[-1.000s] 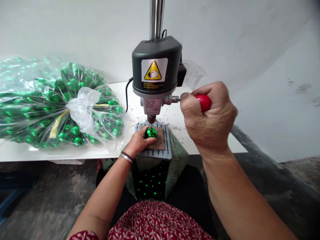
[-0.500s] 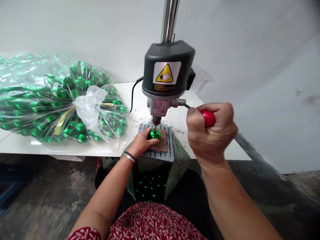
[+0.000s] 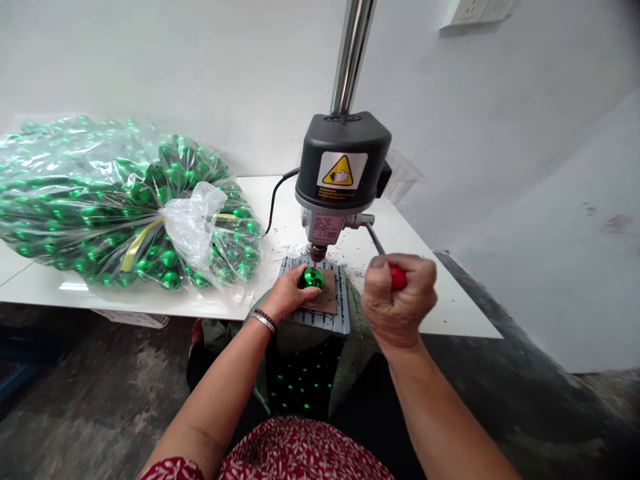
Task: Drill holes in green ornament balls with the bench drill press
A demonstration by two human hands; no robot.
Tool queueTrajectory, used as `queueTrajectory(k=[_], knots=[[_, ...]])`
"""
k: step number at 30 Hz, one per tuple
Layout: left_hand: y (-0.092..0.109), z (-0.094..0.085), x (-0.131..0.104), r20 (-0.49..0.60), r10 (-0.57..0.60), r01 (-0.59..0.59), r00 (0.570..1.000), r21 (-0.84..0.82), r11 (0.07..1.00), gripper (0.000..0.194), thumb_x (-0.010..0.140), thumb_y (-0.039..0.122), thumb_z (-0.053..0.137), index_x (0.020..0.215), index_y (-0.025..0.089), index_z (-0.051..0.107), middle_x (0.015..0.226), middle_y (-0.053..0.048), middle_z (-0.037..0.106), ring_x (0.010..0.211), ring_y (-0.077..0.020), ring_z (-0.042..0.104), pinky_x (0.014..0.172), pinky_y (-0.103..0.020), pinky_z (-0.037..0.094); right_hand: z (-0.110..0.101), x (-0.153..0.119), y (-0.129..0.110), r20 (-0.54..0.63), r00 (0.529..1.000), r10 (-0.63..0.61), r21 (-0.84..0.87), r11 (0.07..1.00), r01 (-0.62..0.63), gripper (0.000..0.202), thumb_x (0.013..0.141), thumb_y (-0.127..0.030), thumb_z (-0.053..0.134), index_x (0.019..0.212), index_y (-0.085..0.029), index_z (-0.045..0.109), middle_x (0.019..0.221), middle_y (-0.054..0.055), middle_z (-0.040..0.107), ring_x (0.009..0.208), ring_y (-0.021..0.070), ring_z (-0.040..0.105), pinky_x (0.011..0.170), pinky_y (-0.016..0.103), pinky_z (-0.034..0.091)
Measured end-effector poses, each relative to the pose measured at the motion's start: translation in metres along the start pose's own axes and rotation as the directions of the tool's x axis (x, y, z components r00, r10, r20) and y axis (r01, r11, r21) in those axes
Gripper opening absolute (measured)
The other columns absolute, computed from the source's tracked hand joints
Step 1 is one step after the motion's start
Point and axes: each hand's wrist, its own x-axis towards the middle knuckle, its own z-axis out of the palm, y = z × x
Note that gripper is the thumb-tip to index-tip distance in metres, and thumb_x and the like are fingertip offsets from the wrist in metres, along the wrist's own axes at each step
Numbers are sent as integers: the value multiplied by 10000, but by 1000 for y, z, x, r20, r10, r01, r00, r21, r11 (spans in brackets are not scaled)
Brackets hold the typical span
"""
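A shiny green ball (image 3: pixel 314 277) is gripped between the thumb and fingers of my left hand (image 3: pixel 290 293). It rests on a brown board (image 3: pixel 327 300) over the grey slotted base (image 3: pixel 342 320) of a drill press. Directly above the ball is the drill chuck (image 3: pixel 318 253), its bit reaching down to the ball's top; whether it has entered is too small to tell. My right hand (image 3: pixel 400 300) is wrapped round the red knob (image 3: pixel 398 277) of the lever (image 3: pixel 375 239), to the right of the dark drill head (image 3: pixel 345 157).
A large clear bag of green balls (image 3: pixel 90 220) lies on the white table (image 3: pixel 240 297) at left, tied with yellow tape. A black cable (image 3: pixel 273 200) runs behind the drill. Below the table edge, an open green sack (image 3: pixel 355 327) holds more green balls.
My right hand has pulled the lever knob down and towards the left. The chuck and bit are lower over the ball, which my left hand still holds. The camera view has shifted slightly.
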Motion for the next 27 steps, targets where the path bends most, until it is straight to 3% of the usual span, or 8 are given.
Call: queueTrajectory(k=[3,6,11,16,19,21,23,27], knots=[[-1,1,1,-27,-17,17,999,0,1000,556,724,275,749,1253,164,618,1107,-54,713,1009,-208,643,940,-315,491,1,7,-1,-14,1000,21,27,999,-21,174,854,-352,557,786,-196,521,656,-23,561,578,77,517,553,223,390],[0,2,0,-34,-21,22,999,18,1000,568,719,291,754,1257,171,616,1077,-41,717,970,-197,648,918,-312,502,6,41,-10,-21,996,85,45,995,-84,221,845,-389,565,770,-188,513,639,-23,513,554,68,442,529,228,345],[12,-5,-20,-49,-43,45,998,51,998,563,715,286,734,1251,163,614,1011,-32,711,874,-178,643,844,-296,514,17,106,-25,212,900,380,21,919,-393,289,810,-315,642,676,-173,429,581,-64,393,558,41,309,566,226,299],[23,-23,-58,154,49,-55,987,30,998,677,680,256,743,1336,204,587,1176,-73,689,918,-184,639,872,-313,511,20,114,-27,210,884,417,12,903,-429,291,816,-266,642,670,-159,414,580,-81,387,582,27,316,603,212,293],[25,-44,-80,218,4,-9,976,20,1000,598,693,243,720,1284,204,639,1059,-65,710,728,-137,602,717,-271,509,19,110,-26,204,893,401,12,911,-412,282,817,-262,631,671,-156,414,578,-82,384,586,21,316,603,211,289],[23,-61,-89,102,-38,37,994,8,999,353,758,288,664,1093,192,723,884,-34,703,653,-120,563,641,-245,476,19,110,-26,202,892,406,-1,910,-414,273,814,-261,629,675,-155,419,578,-82,385,587,22,315,612,216,296],[17,-80,-90,-131,-80,81,988,1,997,227,810,332,604,925,185,733,743,-11,664,629,-124,546,617,-239,458,19,111,-27,198,885,421,-10,904,-427,266,808,-260,633,679,-155,425,584,-80,392,592,24,322,624,224,310],[-4,-106,-66,-538,-138,301,832,227,926,237,824,220,518,942,160,715,766,-40,684,722,-182,619,719,-289,494,20,112,-27,183,892,413,4,907,-421,255,801,-258,629,683,-155,427,590,-75,405,601,27,336,630,229,319]])
